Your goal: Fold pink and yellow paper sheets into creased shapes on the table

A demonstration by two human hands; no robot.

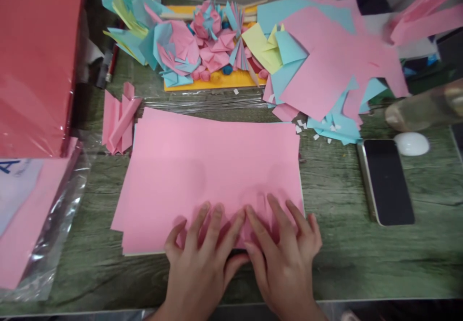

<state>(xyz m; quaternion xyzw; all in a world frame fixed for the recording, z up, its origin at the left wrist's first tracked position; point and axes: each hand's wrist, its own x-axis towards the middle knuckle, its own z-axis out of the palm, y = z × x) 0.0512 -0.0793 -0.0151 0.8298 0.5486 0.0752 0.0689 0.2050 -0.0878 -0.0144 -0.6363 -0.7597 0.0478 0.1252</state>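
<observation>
A stack of pink paper sheets (213, 167) lies in front of me, its edges not quite lined up and a pale sheet edge showing below. My left hand (202, 258) rests on the front part of the top sheet, fingers spread and bent a little. Beside it, my right hand (285, 248) lies on the same sheet with its fingers apart. The two index fingertips nearly meet. Both thumbs are by the sheet's front edge, and a small dark gap shows between them. Whether the thumbs reach under the paper, I cannot tell.
Folded paper flowers (208, 46) sit on a yellow board at the back. Cut pink and blue paper (321, 60) is heaped to their right. A phone (388, 181), a white mouse (411, 144) and a clear bottle (423, 109) are on the right. Red wrapped paper (36, 65) fills the left.
</observation>
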